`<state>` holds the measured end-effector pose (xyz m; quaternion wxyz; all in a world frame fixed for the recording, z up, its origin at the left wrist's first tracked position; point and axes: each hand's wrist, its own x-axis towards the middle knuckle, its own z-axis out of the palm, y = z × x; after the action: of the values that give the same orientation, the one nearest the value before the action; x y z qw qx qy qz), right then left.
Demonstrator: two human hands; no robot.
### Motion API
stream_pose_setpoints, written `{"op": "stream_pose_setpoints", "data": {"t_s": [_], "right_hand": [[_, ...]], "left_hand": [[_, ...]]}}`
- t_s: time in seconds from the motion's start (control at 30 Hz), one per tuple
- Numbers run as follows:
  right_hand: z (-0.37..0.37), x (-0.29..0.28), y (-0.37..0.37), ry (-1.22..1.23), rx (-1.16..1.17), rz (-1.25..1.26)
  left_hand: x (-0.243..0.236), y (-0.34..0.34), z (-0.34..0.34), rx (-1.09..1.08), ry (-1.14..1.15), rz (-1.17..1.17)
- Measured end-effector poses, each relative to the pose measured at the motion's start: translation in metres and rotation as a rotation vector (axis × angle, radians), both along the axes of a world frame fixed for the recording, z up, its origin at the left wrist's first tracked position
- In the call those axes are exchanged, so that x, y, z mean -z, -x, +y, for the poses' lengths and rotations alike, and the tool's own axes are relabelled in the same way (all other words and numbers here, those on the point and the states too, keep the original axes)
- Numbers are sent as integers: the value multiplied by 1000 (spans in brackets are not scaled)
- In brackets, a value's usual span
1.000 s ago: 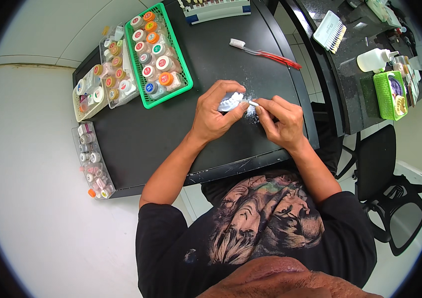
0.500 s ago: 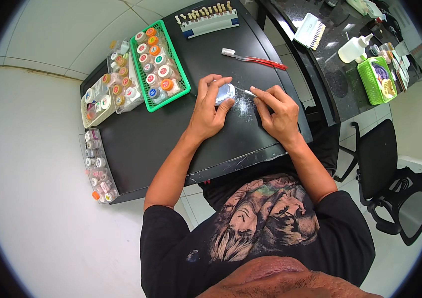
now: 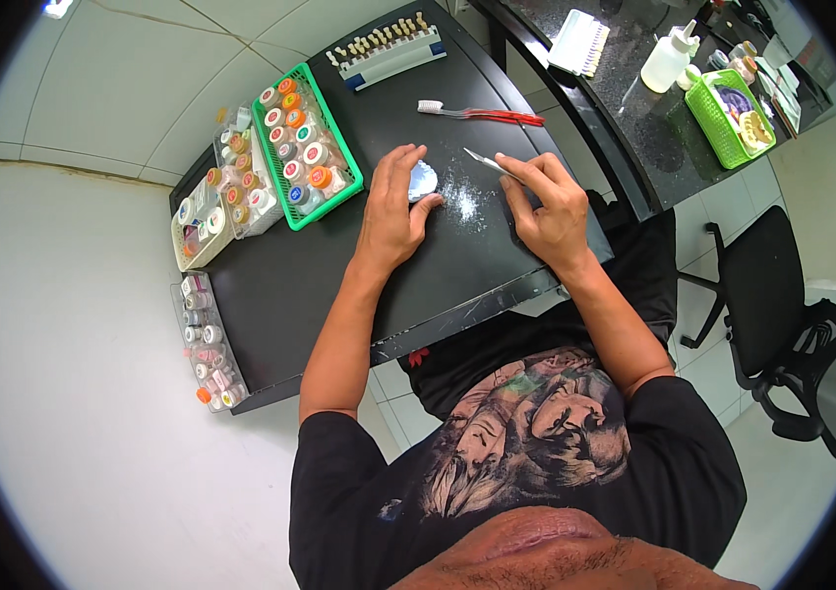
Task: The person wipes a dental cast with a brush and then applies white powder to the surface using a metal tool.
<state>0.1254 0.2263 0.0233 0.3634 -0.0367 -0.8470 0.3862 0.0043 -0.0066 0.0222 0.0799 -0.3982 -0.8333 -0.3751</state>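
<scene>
My left hand (image 3: 393, 208) is closed round a pale blue dental cast (image 3: 423, 181), thumb at its near edge and fingers over its far left side. Part of the cast is hidden by the hand. In my right hand (image 3: 554, 216) is a slim carving knife (image 3: 486, 159), pinched like a pen. Its pointed tip faces left, apart from the cast. White powder (image 3: 464, 202) lies scattered on the black table between the two hands.
A red toothbrush (image 3: 482, 114) lies beyond my hands, and a tooth shade guide (image 3: 388, 59) stands at the back. To the left are a green basket (image 3: 328, 205) of jars and other jar trays (image 3: 204, 258). A side counter (image 3: 625, 128) holds a squeeze bottle (image 3: 669, 59).
The knife has drawn back from the cast to the right, its tip now clear of it. The cast sits farther from the powder. The whole view has shifted slightly.
</scene>
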Motion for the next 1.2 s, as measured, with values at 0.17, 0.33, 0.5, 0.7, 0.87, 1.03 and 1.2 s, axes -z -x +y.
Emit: {"op": "stream_pose_setpoints", "data": {"t_s": [0.17,0.33,0.5,0.7,0.87,1.03,1.2], "right_hand": [[-1,-1,0,30,-12,-11],[0,-6,0,65,-32,-65],[5,4,3,91,-45,-29],[0,-7,-1,83,-68,-135],[-3,0,2,61,-115,-84],[-7,-3,0,79,-136,-143],[-7,-4,2,-40,-123,-80]], "left_hand": [[2,-1,-2,-27,-113,-41],[5,-10,-2,-22,-286,-202],[13,-17,7,19,-408,-496],[23,-16,11,38,-559,-752],[17,-18,15,75,-561,-769],[22,-15,8,67,-425,-774],[16,-14,7,49,-293,-674]]}}
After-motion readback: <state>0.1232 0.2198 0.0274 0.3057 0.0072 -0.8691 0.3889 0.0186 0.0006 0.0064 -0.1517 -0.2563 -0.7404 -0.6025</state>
